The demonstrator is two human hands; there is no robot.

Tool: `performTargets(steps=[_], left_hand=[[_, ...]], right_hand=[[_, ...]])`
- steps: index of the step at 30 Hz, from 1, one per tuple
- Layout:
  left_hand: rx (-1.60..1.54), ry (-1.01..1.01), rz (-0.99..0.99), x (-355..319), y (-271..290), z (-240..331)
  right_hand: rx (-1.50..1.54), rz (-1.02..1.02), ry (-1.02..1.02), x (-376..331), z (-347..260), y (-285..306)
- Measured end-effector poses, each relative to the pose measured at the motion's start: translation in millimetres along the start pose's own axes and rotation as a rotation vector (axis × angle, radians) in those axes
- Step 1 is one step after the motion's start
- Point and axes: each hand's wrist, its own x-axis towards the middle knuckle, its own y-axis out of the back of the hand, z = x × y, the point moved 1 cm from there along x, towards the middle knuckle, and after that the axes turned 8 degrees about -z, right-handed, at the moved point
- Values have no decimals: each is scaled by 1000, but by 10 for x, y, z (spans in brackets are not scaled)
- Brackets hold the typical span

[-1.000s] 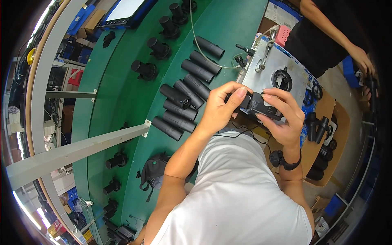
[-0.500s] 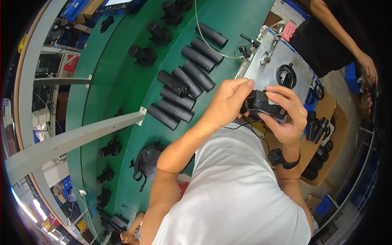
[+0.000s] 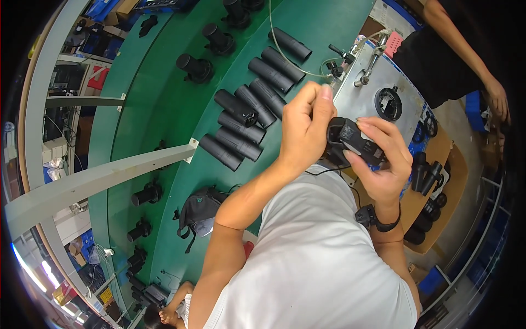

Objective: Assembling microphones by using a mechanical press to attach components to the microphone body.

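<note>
A small black box-shaped device [image 3: 360, 141] is in front of my chest, with a darker black part [image 3: 335, 140] on its left side. My right hand [image 3: 386, 156] grips the box's right end between thumb and fingers. Against the darker part, my left hand [image 3: 307, 123] is closed, its thumb pointing up; what its curled fingers hold, if anything, is hidden. Below the device runs a thin black cable [image 3: 323, 172]. Around my right wrist is a black strap [image 3: 388, 225] with a small black box on its inner side.
Several black tubes [image 3: 241, 145] lie on the green table [image 3: 219, 181] to the left, near a dark backpack [image 3: 198, 211]. Flanged black parts [image 3: 194, 68] stand behind a grey metal bar [image 3: 120, 172]. At right is a metal-topped machine [image 3: 378, 77]; another person's arm [image 3: 466, 46] hangs beyond.
My left thumb has lifted off the device and the left hand has turned more upright. The box has tilted, showing more of its left end. My right hand keeps its grip.
</note>
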Motion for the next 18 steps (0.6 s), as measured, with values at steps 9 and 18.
performTargets(steps=[9,18], left_hand=[[83,-302,171,-1,19,98],[395,-597,85,-51,20,55]], right_hand=[[-20,94,4,72,-111,-44],[57,88,-53,121,-47,-23]])
